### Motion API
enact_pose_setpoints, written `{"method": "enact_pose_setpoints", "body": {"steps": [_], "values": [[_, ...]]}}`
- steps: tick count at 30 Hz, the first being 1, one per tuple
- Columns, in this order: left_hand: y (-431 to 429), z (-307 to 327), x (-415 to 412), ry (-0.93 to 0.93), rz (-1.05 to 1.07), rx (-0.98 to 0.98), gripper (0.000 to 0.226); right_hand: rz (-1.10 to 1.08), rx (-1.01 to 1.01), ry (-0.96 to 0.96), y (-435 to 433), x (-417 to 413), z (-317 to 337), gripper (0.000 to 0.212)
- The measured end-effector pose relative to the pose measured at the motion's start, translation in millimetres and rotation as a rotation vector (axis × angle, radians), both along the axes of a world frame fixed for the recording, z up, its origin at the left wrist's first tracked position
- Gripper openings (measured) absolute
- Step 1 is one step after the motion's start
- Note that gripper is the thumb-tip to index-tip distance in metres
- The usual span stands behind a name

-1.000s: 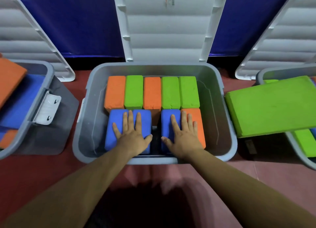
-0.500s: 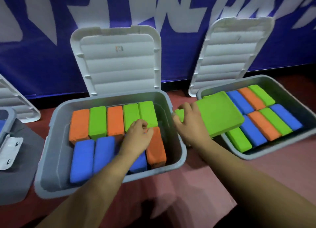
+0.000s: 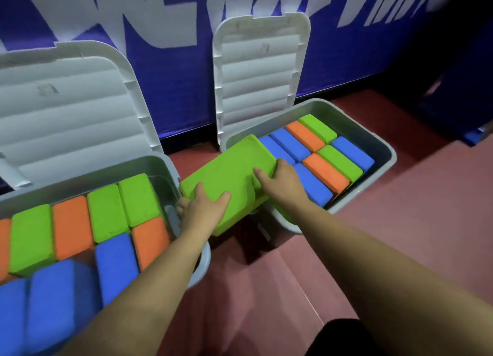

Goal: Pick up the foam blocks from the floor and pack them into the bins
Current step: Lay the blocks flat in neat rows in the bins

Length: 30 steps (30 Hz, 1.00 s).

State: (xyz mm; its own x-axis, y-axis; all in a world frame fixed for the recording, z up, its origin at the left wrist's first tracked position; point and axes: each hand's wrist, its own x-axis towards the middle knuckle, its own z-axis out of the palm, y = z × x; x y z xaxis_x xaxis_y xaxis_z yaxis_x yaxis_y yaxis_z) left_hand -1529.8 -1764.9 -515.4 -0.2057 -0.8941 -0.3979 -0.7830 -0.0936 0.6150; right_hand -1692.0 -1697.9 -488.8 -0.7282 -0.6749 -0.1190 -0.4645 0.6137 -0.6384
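Note:
A large flat green foam block [image 3: 232,171] lies tilted across the gap between two grey bins, one end on the right bin's rim. My left hand [image 3: 204,211] grips its near left corner, thumb on top and fingers under the edge. My right hand [image 3: 282,182] grips its right edge, fingers curled over the top. The left bin [image 3: 204,259] holds orange, green and blue blocks packed side by side. The right bin [image 3: 384,152] also holds several blue, orange and green blocks in rows.
Both bins' white ribbed lids [image 3: 261,70] stand open against the blue banner wall behind. Red floor [image 3: 400,222] stretches to the right and in front. A dark gap of floor lies between the two bins under the green block.
My view swung right from the middle bin. Both hands left the blue blocks there; the right hand reached the large green block first, then the left hand joined it.

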Motion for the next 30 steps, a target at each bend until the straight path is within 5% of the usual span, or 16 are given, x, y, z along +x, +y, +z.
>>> {"method": "enact_pose_setpoints", "body": {"steps": [2, 4, 7, 10, 14, 16, 19, 21, 27, 30], "values": [[-1.5, -3.3, 11.5, 0.153, 0.023, -0.029, 0.074, -0.066, -0.126, -0.021, 0.1, 4.3, 9.0, 0.049], [-7.7, -3.2, 31.5, 0.496, 0.092, 0.005, 0.065, -0.08, -0.229, -0.092, -1.6, 10.6, 29.0, 0.043], [-21.8, -0.7, 74.2, 0.782, 0.271, -0.001, 0.026, -0.002, -0.294, -0.118, -9.8, 32.4, 68.2, 0.047], [-32.5, -11.0, 116.8, 0.569, 0.309, -0.172, 0.014, 0.088, -0.332, -0.001, -24.8, 75.9, 94.0, 0.05], [-18.6, -41.0, 140.3, 0.075, 0.057, -0.228, 0.058, 0.197, -0.302, 0.147, -37.8, 130.2, 86.4, 0.05], [-14.7, -61.3, 141.4, -0.04, -0.196, -0.122, 0.057, 0.204, -0.301, 0.211, -38.8, 143.9, 80.6, 0.052], [-4.2, -60.8, 143.7, -0.321, -0.271, -0.138, 0.068, 0.213, -0.322, 0.279, -35.0, 153.0, 76.2, 0.056], [-4.1, -70.7, 155.1, -0.359, -0.241, -0.161, 0.058, 0.229, -0.333, 0.314, -32.1, 157.7, 75.7, 0.061], [-7.7, -84.5, 212.4, -0.538, -0.4, -0.317, 0.1, 0.335, -0.236, 0.47, -24.3, 182.9, 71.3, 0.061], [-6.6, -82.5, 217.8, -0.526, -0.398, -0.305, 0.1, 0.399, -0.121, 0.541, -15.4, 207.0, 63.1, 0.061]]}}
